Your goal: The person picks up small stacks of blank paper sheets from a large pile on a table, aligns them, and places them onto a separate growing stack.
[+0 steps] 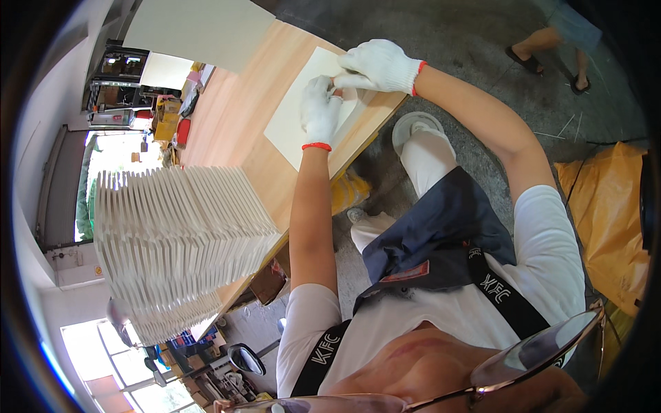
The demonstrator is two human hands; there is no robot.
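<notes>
Gloves of white knit covered both hands, and the left hand (321, 110) and right hand (377, 67) met at the near edge of a cream card sheet (303, 110) lying flat on the wooden table (234, 117), each pinching a small folded part of it between thumb and fingers. A tall stack of white folded cards (175, 244) stood on the same table, well apart from the sheet, toward the person's left.

Grey concrete floor (454, 41) under my wooden workbench (234, 117). Yellow sack (606, 213) on the floor at my right. Bright windows (117, 372) at my left, daylight coming in. White wall (41, 138), cluttered shelves (120, 82) beyond it.
</notes>
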